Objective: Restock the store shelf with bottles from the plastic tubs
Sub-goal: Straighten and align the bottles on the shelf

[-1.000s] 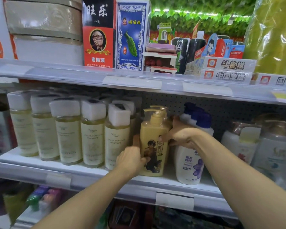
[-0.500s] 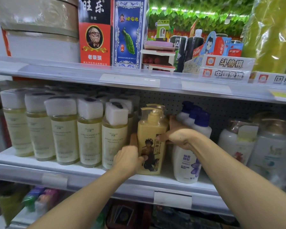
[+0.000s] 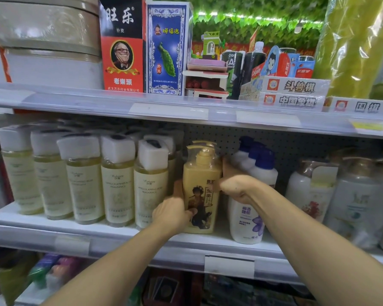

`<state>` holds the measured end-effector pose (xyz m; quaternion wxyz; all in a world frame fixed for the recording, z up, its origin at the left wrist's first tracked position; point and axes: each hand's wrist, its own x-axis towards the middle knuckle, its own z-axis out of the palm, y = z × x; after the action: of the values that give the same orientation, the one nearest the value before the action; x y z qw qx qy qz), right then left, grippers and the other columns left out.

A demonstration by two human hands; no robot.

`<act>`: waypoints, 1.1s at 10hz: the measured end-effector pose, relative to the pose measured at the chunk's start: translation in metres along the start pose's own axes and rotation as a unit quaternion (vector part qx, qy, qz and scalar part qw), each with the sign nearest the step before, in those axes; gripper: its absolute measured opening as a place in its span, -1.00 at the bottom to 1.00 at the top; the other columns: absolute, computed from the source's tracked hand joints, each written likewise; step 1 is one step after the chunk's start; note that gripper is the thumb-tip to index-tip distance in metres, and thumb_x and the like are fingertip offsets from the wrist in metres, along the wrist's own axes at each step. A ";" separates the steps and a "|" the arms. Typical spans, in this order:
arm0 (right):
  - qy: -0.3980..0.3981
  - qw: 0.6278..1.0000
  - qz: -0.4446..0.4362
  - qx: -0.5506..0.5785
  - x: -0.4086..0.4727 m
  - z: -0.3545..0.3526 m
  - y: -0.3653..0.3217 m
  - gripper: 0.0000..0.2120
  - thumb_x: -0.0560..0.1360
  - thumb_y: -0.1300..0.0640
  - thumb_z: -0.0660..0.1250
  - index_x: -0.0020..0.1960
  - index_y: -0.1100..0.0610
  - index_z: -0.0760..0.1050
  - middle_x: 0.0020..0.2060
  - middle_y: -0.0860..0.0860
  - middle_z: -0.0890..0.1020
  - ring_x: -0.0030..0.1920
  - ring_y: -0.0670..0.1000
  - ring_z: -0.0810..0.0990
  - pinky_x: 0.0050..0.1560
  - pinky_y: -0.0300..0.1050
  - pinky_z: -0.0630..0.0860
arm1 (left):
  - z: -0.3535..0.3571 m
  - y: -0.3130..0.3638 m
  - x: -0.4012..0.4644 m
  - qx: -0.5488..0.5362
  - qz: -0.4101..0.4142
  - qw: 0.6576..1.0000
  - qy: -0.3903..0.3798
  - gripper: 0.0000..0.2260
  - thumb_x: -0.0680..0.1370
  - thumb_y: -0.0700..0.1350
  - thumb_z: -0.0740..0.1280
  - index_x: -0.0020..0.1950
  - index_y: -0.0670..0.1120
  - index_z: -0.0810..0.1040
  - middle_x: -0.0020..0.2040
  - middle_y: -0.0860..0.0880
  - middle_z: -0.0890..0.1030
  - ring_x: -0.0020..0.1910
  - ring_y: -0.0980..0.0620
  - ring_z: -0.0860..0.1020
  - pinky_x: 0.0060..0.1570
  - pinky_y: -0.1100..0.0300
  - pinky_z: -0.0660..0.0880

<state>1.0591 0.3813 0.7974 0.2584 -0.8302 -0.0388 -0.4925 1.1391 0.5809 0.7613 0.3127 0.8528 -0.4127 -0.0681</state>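
A yellow pump bottle with a cartoon figure on its label stands upright on the white middle shelf. My left hand grips its lower left side, thumb on the label. My right hand grips its right side higher up, fingers reaching behind it. Another yellow pump top shows just behind it. The plastic tubs are out of view.
Several pale clear bottles with white caps fill the shelf to the left. White bottles with blue caps stand close on the right, then wrapped white bottles. The upper shelf edge hangs overhead with boxes on it.
Both hands have stayed on the yellow bottle, which keeps its place on the shelf. My view has shifted slightly.
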 end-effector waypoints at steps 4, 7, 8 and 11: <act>-0.132 0.881 0.435 -0.128 -0.021 0.030 -0.137 -0.85 0.50 0.11 0.38 -0.07 0.10 0.42 -0.11 0.03 0.56 -0.14 -0.05 0.54 -0.14 -0.16 0.49 | -0.017 -0.013 -0.033 0.018 -0.015 0.997 0.068 -0.59 0.51 0.06 0.37 0.24 -0.05 0.31 0.07 -0.04 0.54 0.03 -0.04 0.52 -0.08 0.09 0.48; -0.059 0.875 0.435 -0.203 -0.039 0.047 -0.162 -0.33 0.47 0.08 0.41 0.43 0.17 0.13 0.38 0.19 0.23 0.41 0.18 0.20 0.34 0.11 0.32 | -0.044 -0.041 -0.038 -0.016 -0.083 0.976 0.200 -0.50 0.48 0.02 0.42 0.22 -0.08 0.20 0.25 -0.09 0.40 0.16 -0.15 0.50 0.02 -0.05 0.47; -0.041 0.872 0.447 -0.195 -0.048 0.051 -0.162 -0.32 0.45 0.10 0.43 0.41 0.15 0.12 0.38 0.16 0.20 0.42 0.16 0.18 0.36 0.11 0.29 | -0.042 -0.046 -0.030 0.016 -0.105 0.977 0.185 -0.46 0.50 0.02 0.39 0.30 -0.13 0.18 0.27 -0.15 0.37 0.19 -0.20 0.48 0.08 -0.09 0.45; 0.004 0.874 0.452 -0.177 -0.069 0.053 -0.176 -0.19 0.46 0.13 0.43 0.52 0.13 -0.01 0.45 0.10 0.12 0.46 0.11 0.16 0.40 -0.01 0.22 | -0.041 -0.048 -0.029 0.059 -0.092 0.976 0.188 -0.49 0.54 0.03 0.34 0.35 -0.15 0.21 0.25 -0.15 0.44 0.19 -0.21 0.49 0.03 -0.04 0.42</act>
<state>1.0097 0.5714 0.7885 0.3017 -0.7870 0.4298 -0.3237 1.1666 0.6443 0.7613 0.3259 0.9017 -0.2697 0.0895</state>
